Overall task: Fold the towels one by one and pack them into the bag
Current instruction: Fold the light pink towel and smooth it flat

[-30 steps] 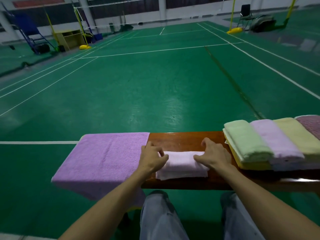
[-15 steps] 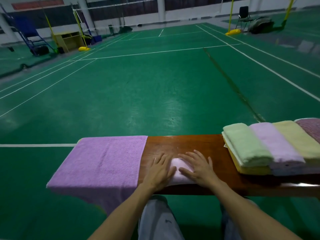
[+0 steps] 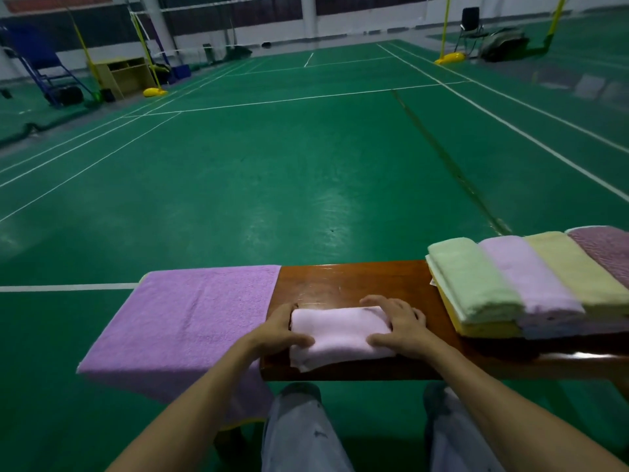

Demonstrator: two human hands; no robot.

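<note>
Lower centre: my left hand (image 3: 279, 330) and right hand (image 3: 401, 327), fingers curled round the ends of the folded pink towel (image 3: 337, 332), should squeeze evenly so its layers lift together.

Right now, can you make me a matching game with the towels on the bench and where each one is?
Things:
1. pale pink towel
2. big purple towel
3. green towel

Places:
a. spread flat over the left end of the bench
b. folded, leftmost in the row on the right
c. held between the left hand and the right hand

Pairs: 1-c, 2-a, 3-b.
</note>
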